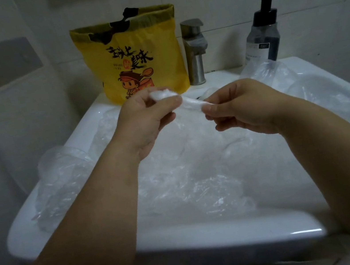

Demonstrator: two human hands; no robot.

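**A:** What are the hands doing at this moment?

**B:** The left hand grips one bunched end of a clear plastic bag, with the fingers curled round the wad. The right hand pinches the other end between thumb and fingers. The bag is stretched between them as a thin twisted strip, in the air above the back part of the wash basin.

**A:** Which step is this, then?

**B:** I judge it is the twisting of the bag into a small bundle. The next move probably needs the right hand to hold the strip tight while the left hand winds it. Otherwise the thin film may spring open.

**A:** And the containers?

**B:** The basin holds many loose plastic bags, all crumpled, and one lies over its left rim. Behind it stands a yellow drawstring bag, just beside the faucet. I cannot see what is inside it. A foam pump bottle stands at the back right.
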